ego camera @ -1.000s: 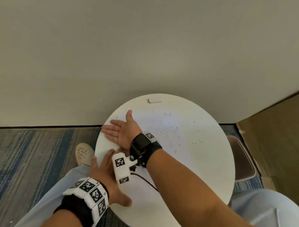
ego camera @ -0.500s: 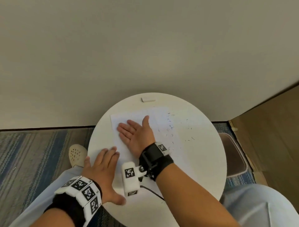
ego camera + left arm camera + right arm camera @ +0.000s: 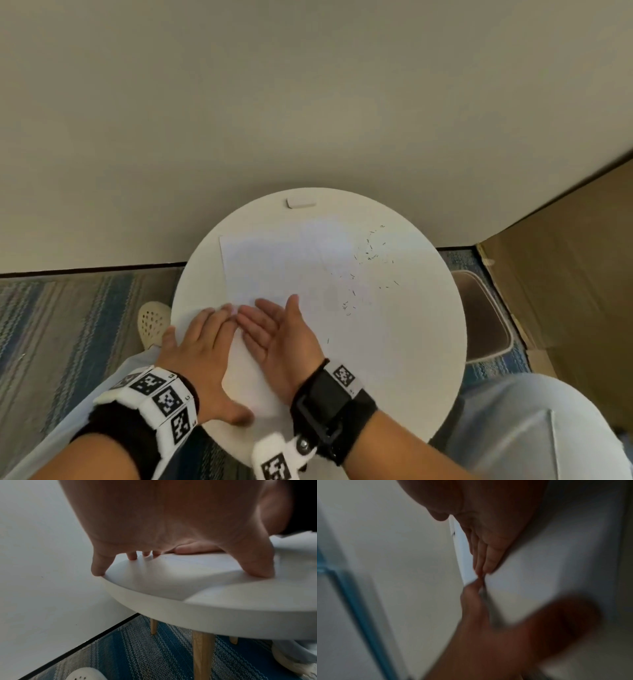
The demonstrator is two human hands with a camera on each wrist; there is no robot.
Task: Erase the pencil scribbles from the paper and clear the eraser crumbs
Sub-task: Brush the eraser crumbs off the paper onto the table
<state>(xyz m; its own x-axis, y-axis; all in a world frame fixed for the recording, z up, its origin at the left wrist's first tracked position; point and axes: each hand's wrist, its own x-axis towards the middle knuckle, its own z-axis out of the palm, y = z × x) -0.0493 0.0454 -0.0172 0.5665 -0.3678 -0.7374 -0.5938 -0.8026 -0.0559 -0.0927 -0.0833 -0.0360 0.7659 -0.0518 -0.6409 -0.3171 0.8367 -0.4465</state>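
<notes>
A white sheet of paper (image 3: 274, 270) lies on the round white table (image 3: 411, 359). Dark eraser crumbs (image 3: 371, 255) are scattered over the paper's right part and the table beside it. My left hand (image 3: 202, 346) lies flat, palm down, on the paper's near left corner, fingers spread (image 3: 132, 557). My right hand (image 3: 277, 339) stands on its little-finger edge on the paper, palm facing left, fingers straight, just right of the left hand. A white eraser (image 3: 301, 202) rests at the table's far edge. The right wrist view is blurred.
A wall stands close behind the table. A grey bin (image 3: 483, 315) sits on the floor at the table's right, next to a cardboard box (image 3: 565, 291). Striped blue carpet (image 3: 68, 308) and a white shoe (image 3: 152, 322) lie at the left. The table has wooden legs (image 3: 202, 653).
My right hand has drawn back from mid-paper toward me, now beside the left hand. The left hand stays flat on the near left corner. The view has shifted and the crumbs lie further right.
</notes>
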